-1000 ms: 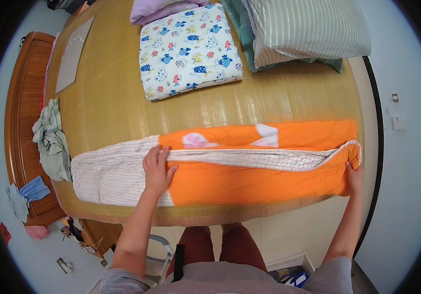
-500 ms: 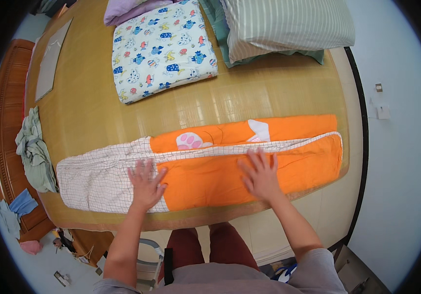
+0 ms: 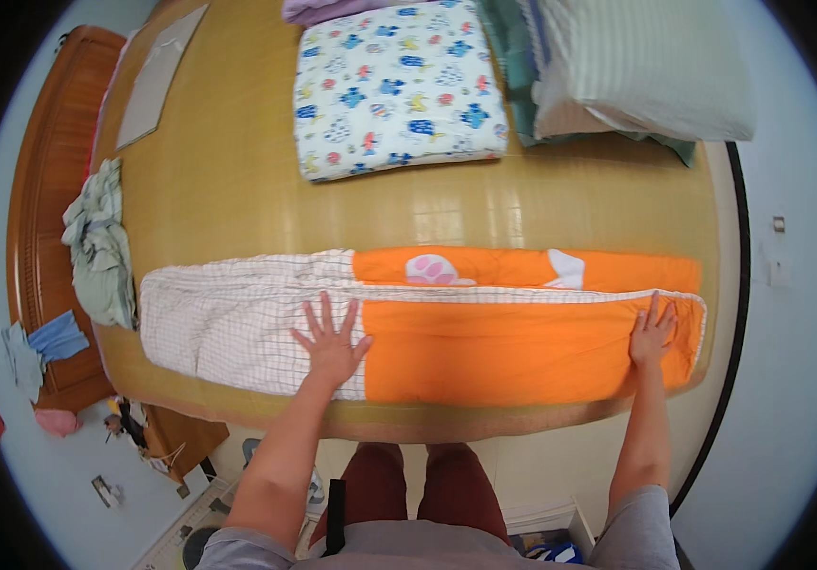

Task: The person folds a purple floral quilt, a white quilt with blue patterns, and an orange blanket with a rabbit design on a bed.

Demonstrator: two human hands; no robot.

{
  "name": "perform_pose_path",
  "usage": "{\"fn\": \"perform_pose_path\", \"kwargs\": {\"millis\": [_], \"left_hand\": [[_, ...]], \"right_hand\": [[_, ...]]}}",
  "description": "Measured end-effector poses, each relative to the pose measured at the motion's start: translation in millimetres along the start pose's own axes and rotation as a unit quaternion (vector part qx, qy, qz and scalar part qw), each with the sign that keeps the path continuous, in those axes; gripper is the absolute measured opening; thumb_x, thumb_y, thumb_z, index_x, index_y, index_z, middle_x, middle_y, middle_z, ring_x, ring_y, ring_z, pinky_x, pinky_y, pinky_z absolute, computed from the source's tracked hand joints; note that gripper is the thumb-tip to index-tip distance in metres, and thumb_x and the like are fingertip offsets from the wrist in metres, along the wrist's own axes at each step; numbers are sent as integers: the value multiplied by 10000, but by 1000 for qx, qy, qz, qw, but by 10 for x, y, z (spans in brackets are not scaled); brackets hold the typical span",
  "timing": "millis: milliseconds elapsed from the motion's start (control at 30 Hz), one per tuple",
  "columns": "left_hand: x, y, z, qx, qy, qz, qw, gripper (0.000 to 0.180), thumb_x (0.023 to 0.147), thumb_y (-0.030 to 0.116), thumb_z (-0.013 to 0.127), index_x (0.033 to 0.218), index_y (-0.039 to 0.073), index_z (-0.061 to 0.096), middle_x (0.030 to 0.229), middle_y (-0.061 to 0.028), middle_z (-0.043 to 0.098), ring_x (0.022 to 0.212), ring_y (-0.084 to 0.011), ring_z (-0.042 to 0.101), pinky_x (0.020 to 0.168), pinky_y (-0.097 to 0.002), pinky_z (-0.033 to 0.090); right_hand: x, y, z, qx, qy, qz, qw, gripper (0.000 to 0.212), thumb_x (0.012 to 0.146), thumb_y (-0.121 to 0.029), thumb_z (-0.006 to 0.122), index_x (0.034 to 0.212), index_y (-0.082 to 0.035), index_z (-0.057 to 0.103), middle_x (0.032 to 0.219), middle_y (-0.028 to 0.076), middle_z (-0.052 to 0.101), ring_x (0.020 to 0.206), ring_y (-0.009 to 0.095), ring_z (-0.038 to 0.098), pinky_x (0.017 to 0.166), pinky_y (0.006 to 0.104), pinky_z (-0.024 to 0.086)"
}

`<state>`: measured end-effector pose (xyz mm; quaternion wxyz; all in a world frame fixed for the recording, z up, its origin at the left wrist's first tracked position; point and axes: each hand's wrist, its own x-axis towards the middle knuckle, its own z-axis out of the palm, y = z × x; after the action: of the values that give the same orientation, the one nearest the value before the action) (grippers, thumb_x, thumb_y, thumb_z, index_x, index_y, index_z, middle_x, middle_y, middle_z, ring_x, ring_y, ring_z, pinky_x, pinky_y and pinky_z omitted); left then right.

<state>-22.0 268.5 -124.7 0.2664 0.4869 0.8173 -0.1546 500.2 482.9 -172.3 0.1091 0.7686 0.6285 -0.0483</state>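
A long folded quilt cover (image 3: 484, 351) lies across the near side of the bed, orange on the right and white with a dark grid on the left. Its orange part bears a white and pink paw print and a white patch. Two folded layers meet along a lengthwise line, edged by a checked strip. My left hand (image 3: 334, 353) rests spread on the checked part, close to the seam with the orange. Near the quilt cover's right end, my right hand (image 3: 652, 339) lies on the orange cloth with fingers extended. Neither hand grips anything.
A mat (image 3: 228, 209) covers the bed. On its far side are a folded quilt with sea-animal prints (image 3: 394, 95), a striped pillow (image 3: 646, 76) and a flat grey board (image 3: 161, 81). Crumpled green cloth (image 3: 102, 247) lies by the wooden headboard (image 3: 47, 209). A white wall stands right.
My right hand has moved right along the orange cloth to near its end. My left hand stays on the checked part near the seam. The whole view has shifted and turned slightly.
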Motion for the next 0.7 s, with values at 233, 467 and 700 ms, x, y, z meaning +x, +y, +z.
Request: {"fn": "perform_pose_path", "kwargs": {"millis": [233, 467, 700], "left_hand": [[-21, -120, -24, -33, -16, 14, 999, 713, 858, 616, 365, 1446, 323, 86, 1482, -151, -188, 1320, -454, -206, 901, -758, -55], [-107, -290, -90, -94, 14, 81, 992, 704, 862, 591, 393, 1444, 325, 99, 1486, -148, -176, 1319, -460, -199, 890, -764, -52], [-251, -1625, -69, -163, 226, 172, 945, 437, 867, 302, 518, 1294, 220, 473, 1423, -130, 293, 1300, -298, 273, 957, -534, 242]], "right_hand": [[-521, -756, -202, 91, 79, -59, 991, 519, 955, -402, 263, 1438, -223, 203, 1494, 150, 135, 1368, 342, 135, 1050, 548, 127], [-2546, -2759, -551, 192, 31, -415, 889, 502, 894, -274, 448, 1370, -134, 368, 1473, 156, 205, 1364, 325, 173, 1063, 544, 112], [-3570, -3885, -465, 165, -27, -492, 855, 518, 846, -270, 532, 1347, -235, 409, 1457, 94, 272, 1352, 306, 213, 1060, 549, 141]]}}
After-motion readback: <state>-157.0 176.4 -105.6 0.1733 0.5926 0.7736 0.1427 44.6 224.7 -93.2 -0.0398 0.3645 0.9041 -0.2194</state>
